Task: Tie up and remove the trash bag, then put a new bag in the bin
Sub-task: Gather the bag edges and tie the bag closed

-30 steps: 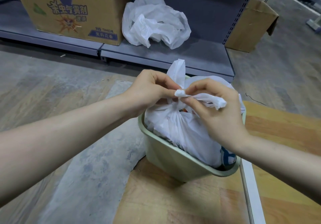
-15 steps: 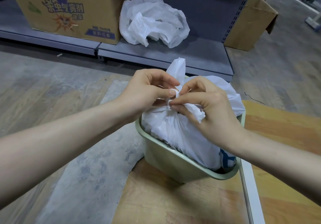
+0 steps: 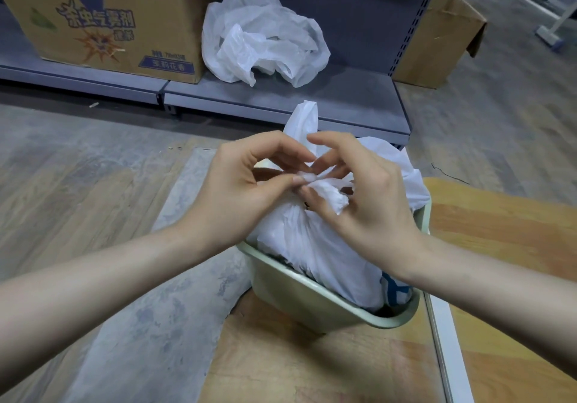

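A full white trash bag (image 3: 321,255) sits in a pale green bin (image 3: 312,302) on the floor. Its gathered top is twisted into a knot just above the bin. My left hand (image 3: 246,190) pinches one bag end at the knot between thumb and fingertips. My right hand (image 3: 359,196) pinches the other crumpled end beside it, with its index finger raised. One loose bag ear sticks up behind my fingers. A crumpled white spare bag (image 3: 265,37) lies on the low grey shelf (image 3: 343,102) behind the bin.
A large printed cardboard box (image 3: 103,18) stands on the shelf at the left. A plain cardboard box (image 3: 437,37) sits on the floor at the right. The bin stands where wood-look flooring meets a grey patch, with a white strip (image 3: 449,334) beside it.
Both hands have worked the bag ends closer at the knot. My right index finger has lifted off, and the crumpled end now hangs lower under my right fingers.
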`<state>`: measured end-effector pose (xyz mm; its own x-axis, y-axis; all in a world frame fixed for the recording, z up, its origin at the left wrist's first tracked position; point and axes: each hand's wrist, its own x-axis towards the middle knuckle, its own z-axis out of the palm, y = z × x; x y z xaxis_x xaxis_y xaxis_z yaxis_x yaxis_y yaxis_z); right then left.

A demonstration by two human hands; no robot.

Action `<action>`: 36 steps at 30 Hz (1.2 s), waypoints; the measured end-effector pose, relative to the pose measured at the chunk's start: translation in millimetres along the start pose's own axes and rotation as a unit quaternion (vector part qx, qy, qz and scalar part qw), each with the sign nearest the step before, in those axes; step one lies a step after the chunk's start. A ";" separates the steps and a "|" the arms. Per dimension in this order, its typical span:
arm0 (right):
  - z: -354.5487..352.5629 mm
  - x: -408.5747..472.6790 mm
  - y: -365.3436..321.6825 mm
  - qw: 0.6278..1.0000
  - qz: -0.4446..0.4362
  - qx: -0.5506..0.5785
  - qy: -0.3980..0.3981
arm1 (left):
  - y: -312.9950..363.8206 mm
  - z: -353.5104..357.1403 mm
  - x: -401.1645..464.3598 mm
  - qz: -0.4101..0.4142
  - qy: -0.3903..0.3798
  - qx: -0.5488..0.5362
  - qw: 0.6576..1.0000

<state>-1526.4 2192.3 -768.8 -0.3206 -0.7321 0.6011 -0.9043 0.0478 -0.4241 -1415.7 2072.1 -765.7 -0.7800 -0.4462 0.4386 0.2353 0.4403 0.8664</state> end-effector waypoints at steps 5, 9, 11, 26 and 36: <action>1.3 0.5 3.0 0.999 -0.045 -0.006 0.019 | -4.4 0.8 -7.2 0.127 0.015 0.101 0.987; 4.9 1.1 6.5 0.991 -0.121 -0.039 0.032 | -14.3 2.2 -14.6 0.214 0.020 0.171 0.962; 6.2 0.8 8.2 0.988 -0.144 -0.041 0.039 | -22.3 1.8 -15.9 0.237 0.030 0.167 0.957; 3.9 16.3 13.7 0.928 -0.343 -0.130 0.058 | -33.7 -18.8 10.7 0.185 -0.084 0.255 0.945; -3.8 20.3 19.7 0.916 -0.385 -0.111 -0.001 | -26.3 -25.9 29.2 0.379 -0.137 0.405 0.821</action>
<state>-1551.8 2181.0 -762.4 0.4373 -0.6074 0.6632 -0.8970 -0.3472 0.2735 -1429.7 2027.3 -769.5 -0.7144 0.3379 0.6127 0.3370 0.9336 -0.1220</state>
